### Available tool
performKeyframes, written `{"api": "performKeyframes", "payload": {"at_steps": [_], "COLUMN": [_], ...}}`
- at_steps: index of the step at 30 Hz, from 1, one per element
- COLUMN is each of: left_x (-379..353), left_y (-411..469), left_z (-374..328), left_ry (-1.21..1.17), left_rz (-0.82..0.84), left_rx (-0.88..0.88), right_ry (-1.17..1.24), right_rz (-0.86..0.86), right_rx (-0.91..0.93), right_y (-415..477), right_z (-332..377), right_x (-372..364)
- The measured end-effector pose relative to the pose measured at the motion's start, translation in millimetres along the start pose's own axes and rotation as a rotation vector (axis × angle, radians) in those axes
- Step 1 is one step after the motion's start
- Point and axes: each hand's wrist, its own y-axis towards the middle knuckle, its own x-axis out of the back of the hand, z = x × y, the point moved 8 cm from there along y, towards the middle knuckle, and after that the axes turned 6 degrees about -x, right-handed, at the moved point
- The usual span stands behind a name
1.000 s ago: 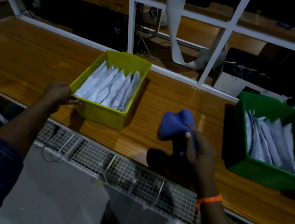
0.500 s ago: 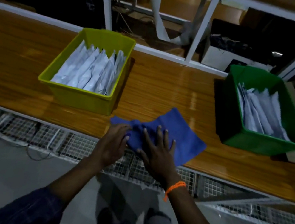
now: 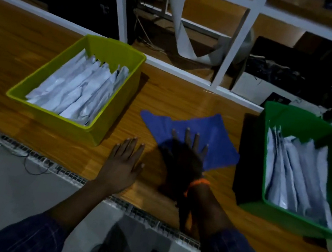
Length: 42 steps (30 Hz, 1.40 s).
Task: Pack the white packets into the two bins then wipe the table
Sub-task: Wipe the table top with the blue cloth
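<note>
Blue cloth [image 3: 201, 132] lies flat on the wooden table [image 3: 177, 96] at frame centre, under our right hand [image 3: 185, 158], whose spread fingers [image 3: 187, 136] press its lower half. Our left hand [image 3: 124, 163] rests open on bare wood just left of it. White packets [image 3: 78, 88] fill the yellow bin [image 3: 59, 122] at left and the green bin [image 3: 278, 214] at right.

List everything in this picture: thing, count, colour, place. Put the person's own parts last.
table: one, brown wood, across the view
yellow bin: one, left on the table
green bin: one, right on the table
white packets: exact count unclear, stacked in both bins
cloth: one, blue, spread flat between the bins
shelf frame: one, white, behind the table
wristband: one, orange, right wrist
left hand: flat on bare table, beside the cloth
right hand: flat on the cloth
</note>
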Motion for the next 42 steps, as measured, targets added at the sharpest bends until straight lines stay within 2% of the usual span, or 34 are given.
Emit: {"api": "performKeyframes", "payload": {"at_steps": [4,8,12,16,18,24,27,33,36,38,42], "left_x": [-1,-5,-10,-11,-11,-5,-10,-10,-6,-7,9], "left_y": [25,30,43,50,49,49,50,32,6,-10,-25], "left_z": [-25,-25,-27,-28,-28,-28,-24,-28,-39,-46,-49], "left_ry": [0.036,0.083,0.104,0.105,0.097,0.065,0.042,-0.057,-0.078,-0.202,-0.766], "left_rz": [-0.038,-0.075,-0.072,-0.054,-0.052,-0.073,-0.040,-0.118,-0.136,-0.172,-0.291], "left_rx": [0.002,-0.006,-0.056,-0.053,-0.055,-0.059,-0.060,-0.117,-0.109,-0.090,0.150], "right_ry": [0.028,0.126,0.191,0.311,0.265,0.152,0.136,0.059,0.143,0.274,0.474], "right_rz": [0.126,0.057,0.005,-0.052,-0.065,-0.061,-0.067,-0.036,-0.067,-0.136,-0.182], "right_rx": [-0.101,-0.150,-0.196,-0.388,-0.411,-0.343,-0.322,-0.276,-0.197,-0.163,-0.162], "right_y": [105,160,176,174,164,106,54,-54,-112,-157,-248], "right_z": [-21,-45,-54,-88,-96,-91,-81,-58,-41,-37,-49], "right_x": [6,13,18,13,18,18,20,8,8,13,22]}}
